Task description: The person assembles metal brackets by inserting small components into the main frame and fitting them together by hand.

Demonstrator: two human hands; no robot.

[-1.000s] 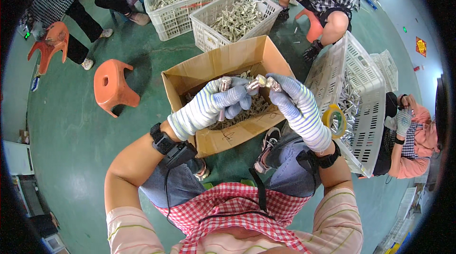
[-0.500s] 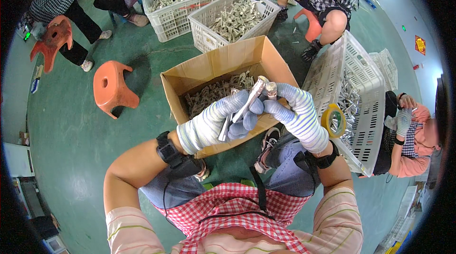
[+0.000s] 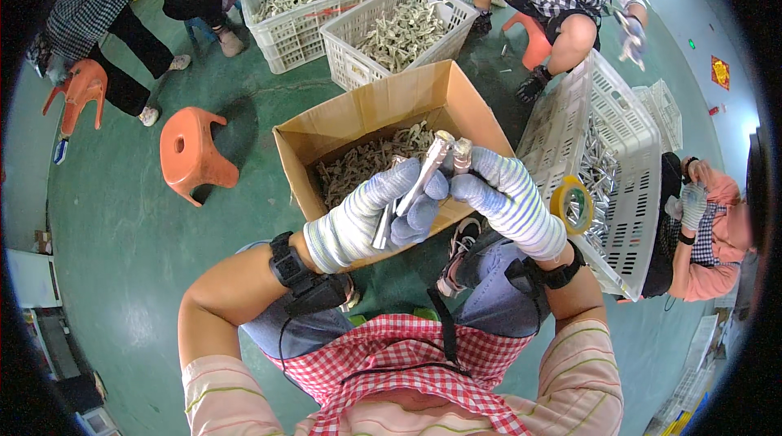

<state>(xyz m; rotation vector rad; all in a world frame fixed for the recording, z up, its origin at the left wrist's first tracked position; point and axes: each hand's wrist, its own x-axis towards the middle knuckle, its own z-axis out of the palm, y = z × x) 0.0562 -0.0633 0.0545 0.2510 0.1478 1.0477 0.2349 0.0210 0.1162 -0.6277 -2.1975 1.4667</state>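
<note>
My left hand point(image 3: 362, 212), in a striped knit glove, is closed round a few slim silver metal tubes point(image 3: 423, 178). One tube slants up past the fingertips and has a rough, tan-coloured end. Between the thumb and fingers of my right hand point(image 3: 515, 204), gloved alike, is a similar silver tube point(image 3: 463, 156), its crusty end upward; my fingers hide its lower part. The two tube tops stand close side by side. Both hands are over the near side of a cardboard box point(image 3: 358, 114) with many grey metal pieces point(image 3: 358, 171) inside.
A white crate point(image 3: 627, 244) of silver tubes stands at right, with a yellow tape roll point(image 3: 572, 204) at its near edge. Two white crates point(image 3: 350, 73) of metal parts stand beyond the box. An orange stool point(image 3: 195, 155) is at left. Co-workers sit around.
My hands keep almost the same place and grip. The co-worker at the upper right has swung a gloved hand holding metal pieces outward to the right, toward the crate.
</note>
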